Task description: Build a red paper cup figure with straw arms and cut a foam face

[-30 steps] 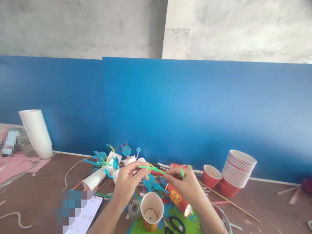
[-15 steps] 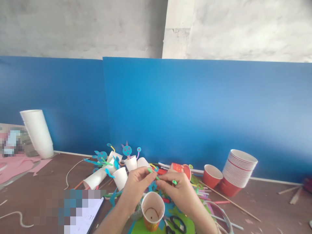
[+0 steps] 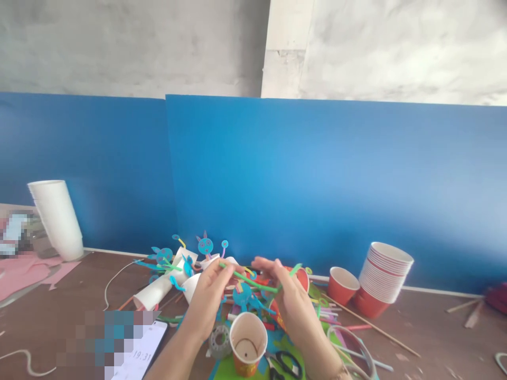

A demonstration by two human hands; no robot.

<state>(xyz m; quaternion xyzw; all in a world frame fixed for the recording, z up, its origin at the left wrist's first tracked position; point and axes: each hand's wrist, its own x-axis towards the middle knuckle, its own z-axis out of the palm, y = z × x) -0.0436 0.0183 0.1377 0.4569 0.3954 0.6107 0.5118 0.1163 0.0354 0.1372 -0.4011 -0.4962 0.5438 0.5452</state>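
Your left hand (image 3: 211, 295) pinches a thin, green, tube-like straw (image 3: 253, 282), its long axis sloping down rightward between your hands. Nearer you, between your forearms, stands a round-mouthed paper cup (image 3: 247, 340). Your right hand (image 3: 292, 302), fingers extended, borders the straw; its grip can't be told.

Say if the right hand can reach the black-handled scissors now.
Likely yes: the black-handled scissors lie near the right hand, handles in plain view beside the upright paper cup, and nothing seems to block them.
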